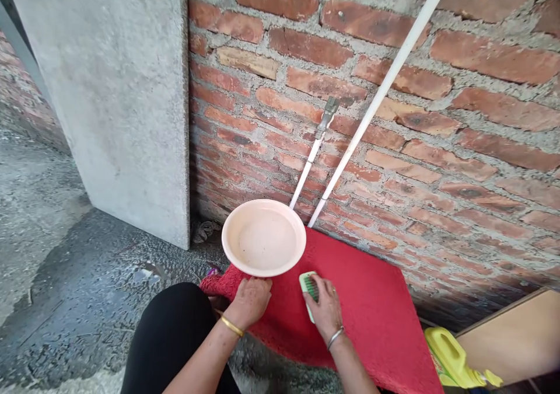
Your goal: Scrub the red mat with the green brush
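A red mat with a rough, fleecy surface [371, 300] is spread before me, its left end bunched and hanging. My right hand [326, 309] grips a pale green scrub brush [306, 300] against the mat; darker green bristles show beside the fingers. Just below the near rim of a cream plastic basin [227, 248], my left hand [251, 300] is closed at the mat's left part, its fingertips hidden. Water appears to lie in the basin, with a few dark specks. The basin stands at the mat's far left end, close to the wall.
A brick wall [394, 166] rises behind the mat, with two white pipes [367, 114] along it. On the left leans a grey slab [122, 102] above wet concrete floor [109, 271]. A yellow jug [450, 353] lies near a tan board [511, 335] at right.
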Available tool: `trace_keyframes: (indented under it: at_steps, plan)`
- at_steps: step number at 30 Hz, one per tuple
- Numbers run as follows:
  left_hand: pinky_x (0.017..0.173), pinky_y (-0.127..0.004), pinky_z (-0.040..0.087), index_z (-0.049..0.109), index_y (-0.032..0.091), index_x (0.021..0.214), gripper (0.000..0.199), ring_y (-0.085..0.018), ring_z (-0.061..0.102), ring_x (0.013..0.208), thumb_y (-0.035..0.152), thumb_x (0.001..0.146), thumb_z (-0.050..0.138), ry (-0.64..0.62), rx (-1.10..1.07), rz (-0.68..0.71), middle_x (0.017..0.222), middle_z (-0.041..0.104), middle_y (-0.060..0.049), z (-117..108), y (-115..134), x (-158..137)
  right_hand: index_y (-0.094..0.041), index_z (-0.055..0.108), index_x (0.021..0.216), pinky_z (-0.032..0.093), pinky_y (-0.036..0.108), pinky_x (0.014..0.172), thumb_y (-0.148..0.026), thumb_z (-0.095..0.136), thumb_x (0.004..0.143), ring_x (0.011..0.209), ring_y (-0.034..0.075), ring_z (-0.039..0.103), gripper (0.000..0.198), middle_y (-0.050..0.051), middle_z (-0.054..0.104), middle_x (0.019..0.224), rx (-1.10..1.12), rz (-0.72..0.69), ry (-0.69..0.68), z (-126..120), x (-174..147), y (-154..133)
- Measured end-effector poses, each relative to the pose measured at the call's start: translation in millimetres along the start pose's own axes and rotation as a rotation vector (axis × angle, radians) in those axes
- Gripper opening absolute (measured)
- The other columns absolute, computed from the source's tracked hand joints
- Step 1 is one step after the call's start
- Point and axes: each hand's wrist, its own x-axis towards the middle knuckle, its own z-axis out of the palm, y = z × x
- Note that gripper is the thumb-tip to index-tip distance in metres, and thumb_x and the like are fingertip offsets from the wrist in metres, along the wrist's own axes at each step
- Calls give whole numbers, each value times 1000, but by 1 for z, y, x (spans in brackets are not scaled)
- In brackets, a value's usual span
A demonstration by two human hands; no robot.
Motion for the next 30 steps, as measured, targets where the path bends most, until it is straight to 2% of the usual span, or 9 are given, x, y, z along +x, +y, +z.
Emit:
trace_keyframes:
  at_steps: [5, 8, 12, 15, 18, 22, 25, 28, 30]
  plan:
    - [96, -45, 48, 67, 13, 112, 29, -32, 67, 109, 24, 96, 45, -21, 25, -23, 105, 72, -19, -1, 4, 4, -21, 63, 124, 49, 47, 95, -60, 47, 78, 100, 30, 64, 62, 14, 66, 112, -68, 293, 144, -44, -19, 100]
    - [92, -45, 50, 67, 12, 112, 30, -33, 69, 106, 21, 95, 45, -26, 42, -30, 102, 73, -19, -6, 9, 5, -22, 66, 117, 52, 54, 84, -71, 44, 72, 87, 35, 67, 70, 16, 67, 101, -99, 421, 281, -77, -48, 156]
    - [91, -44, 50, 67, 12, 115, 31, -32, 69, 105, 20, 95, 45, -29, 53, -41, 102, 73, -19, -8, 12, 8, -36, 70, 89, 49, 58, 58, -78, 53, 61, 60, 38, 62, 53, 10, 63, 72, -128, 517, 475, -117, -89, 215]
    - [94, -44, 49, 66, 12, 118, 32, -32, 68, 108, 22, 96, 44, -23, 49, -51, 107, 72, -19, -4, 11, 10, -42, 67, 76, 43, 54, 48, -78, 59, 58, 47, 34, 56, 41, 5, 55, 62, -162, 552, 563, -130, -101, 231]
    - [95, -46, 49, 65, 12, 119, 33, -33, 67, 110, 24, 96, 45, -20, 41, -56, 112, 71, -20, 0, 10, 10, -41, 69, 86, 46, 56, 52, -77, 59, 62, 54, 36, 59, 44, 7, 58, 66, -105, 489, 546, -121, -86, 205]
    - [97, -45, 48, 65, 12, 119, 32, -32, 66, 113, 22, 96, 45, -13, 25, -57, 113, 71, -20, -4, 11, 7, -28, 68, 111, 55, 53, 80, -70, 55, 73, 85, 34, 68, 58, 11, 69, 94, 75, 322, 320, -78, -42, 117]
    - [95, -44, 49, 67, 12, 116, 31, -31, 67, 110, 19, 94, 46, -20, 9, -51, 109, 72, -18, -13, 13, 4, -27, 65, 119, 52, 44, 94, -55, 55, 81, 104, 27, 65, 48, 8, 69, 113, 144, 79, 117, -38, -13, 43]
    - [93, -44, 51, 67, 12, 114, 30, -31, 69, 107, 19, 93, 47, -33, -8, -40, 108, 73, -18, -21, 13, 2, -31, 63, 124, 49, 41, 98, -36, 58, 83, 109, 25, 62, 41, 5, 66, 120, 75, -131, -23, -6, 2, -13]
    - [93, -44, 51, 67, 13, 114, 30, -31, 68, 108, 19, 93, 47, -34, -18, -35, 110, 73, -18, -23, 12, 2, -32, 62, 125, 48, 39, 98, -28, 59, 83, 110, 24, 60, 43, 4, 65, 120, 25, -207, -71, 8, 8, -32]
